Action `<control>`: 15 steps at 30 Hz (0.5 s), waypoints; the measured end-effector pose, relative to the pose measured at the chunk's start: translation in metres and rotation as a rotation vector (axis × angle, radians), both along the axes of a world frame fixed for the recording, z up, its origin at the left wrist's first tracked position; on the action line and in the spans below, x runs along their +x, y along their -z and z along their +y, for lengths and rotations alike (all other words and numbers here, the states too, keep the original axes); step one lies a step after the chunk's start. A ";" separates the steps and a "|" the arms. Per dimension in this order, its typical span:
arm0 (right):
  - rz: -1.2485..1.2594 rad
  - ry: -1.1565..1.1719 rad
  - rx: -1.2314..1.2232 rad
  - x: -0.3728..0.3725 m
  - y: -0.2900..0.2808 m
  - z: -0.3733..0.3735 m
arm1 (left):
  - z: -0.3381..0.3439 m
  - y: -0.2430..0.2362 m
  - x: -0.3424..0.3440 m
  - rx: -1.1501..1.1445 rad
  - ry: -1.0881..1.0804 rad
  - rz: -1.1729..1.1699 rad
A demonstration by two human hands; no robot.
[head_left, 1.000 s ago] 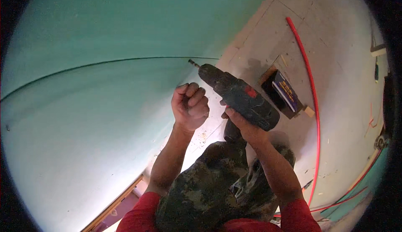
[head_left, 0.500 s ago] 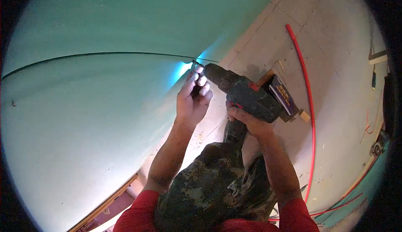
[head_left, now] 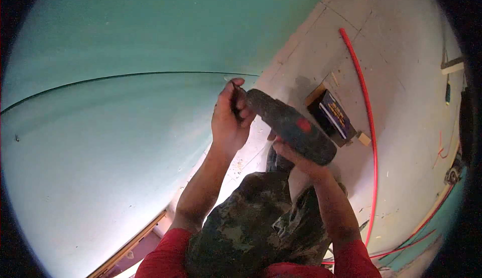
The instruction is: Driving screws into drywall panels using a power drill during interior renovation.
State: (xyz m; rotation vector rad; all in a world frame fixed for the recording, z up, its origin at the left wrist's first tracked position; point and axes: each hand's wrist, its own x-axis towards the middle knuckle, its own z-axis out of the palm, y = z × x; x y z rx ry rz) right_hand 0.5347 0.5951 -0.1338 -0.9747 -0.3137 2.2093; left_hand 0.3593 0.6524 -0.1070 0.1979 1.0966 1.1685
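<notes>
A dark cordless drill with a red patch on its body is in my right hand, whose fingers wrap around its grip. The drill's nose points up and left toward the green wall board. Close by that nose is my left hand, its fingers curled and pinched together near the board's dark seam. What the left fingertips hold, if anything, I cannot make out. The front tip of the drill is partly hidden behind them.
An open box lies on the tiled floor, beside a small wood block. Past it runs a long red tube. My camouflage-clad leg is below my hands. A screwdriver-like tool lies far right.
The bright bluish light on the board at the seam has gone. My right hand has lowered the drill slightly, and its nose has come back from the seam. My left fingers have curled in more.
</notes>
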 end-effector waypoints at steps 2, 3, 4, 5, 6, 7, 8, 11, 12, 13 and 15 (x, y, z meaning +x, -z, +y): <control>-0.207 0.092 0.447 0.000 -0.020 -0.009 | -0.002 -0.006 0.002 -0.023 0.044 0.041; -0.207 0.094 0.445 0.001 -0.019 -0.012 | -0.003 -0.003 0.002 -0.024 0.046 0.042; -0.342 -0.009 0.503 0.002 -0.014 -0.014 | -0.003 0.004 0.001 0.062 0.089 0.144; -0.477 -0.114 0.560 0.001 -0.009 -0.016 | -0.002 0.007 0.001 0.149 0.131 0.247; -0.480 -0.113 0.558 -0.003 0.001 -0.023 | -0.002 0.007 -0.001 0.148 0.133 0.244; -0.641 -0.131 0.715 -0.010 0.012 -0.028 | -0.001 0.005 -0.003 0.095 0.113 0.134; -0.802 -0.149 0.872 -0.014 0.018 -0.031 | 0.000 0.003 -0.005 0.043 0.094 0.023; -0.686 -0.191 0.662 -0.017 0.013 -0.028 | 0.001 0.004 -0.010 0.000 0.051 0.084; -0.685 -0.193 0.663 -0.022 0.020 -0.033 | 0.002 0.003 -0.011 0.001 0.049 0.084; -0.519 -0.057 0.490 -0.027 0.034 -0.044 | 0.003 0.003 -0.008 -0.009 0.049 0.101; -0.346 0.076 0.318 -0.031 0.042 -0.049 | 0.004 0.001 -0.005 -0.019 0.046 0.123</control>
